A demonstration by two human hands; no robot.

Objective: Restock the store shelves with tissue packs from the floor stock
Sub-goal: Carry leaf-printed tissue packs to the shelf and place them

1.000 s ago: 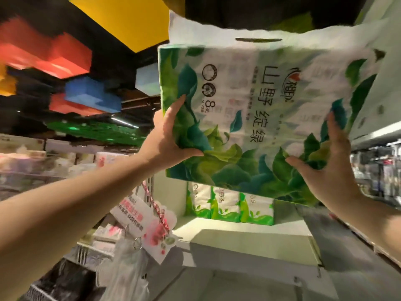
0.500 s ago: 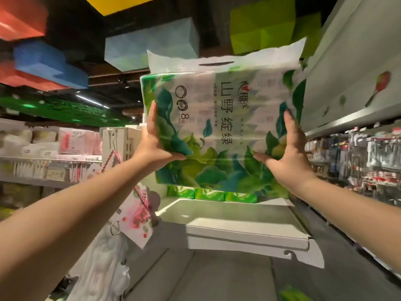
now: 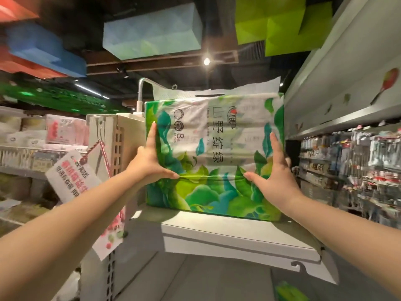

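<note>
My left hand [image 3: 149,164] and right hand [image 3: 275,177] pressing a green leaf-print tissue pack [image 3: 214,153] upright on the white shelf [image 3: 238,233], fingers straight along its sides, thumbs across its front, hanging promo tag [image 3: 71,179] at left.

right shelf goods [image 3: 351,161]: blurred | hanging tag [image 3: 71,181]: text partly hidden

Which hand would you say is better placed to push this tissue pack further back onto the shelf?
Probably the right hand: its palm lies flat on the tissue pack's front face. The left hand wraps the left edge, suiting steadying.
</note>
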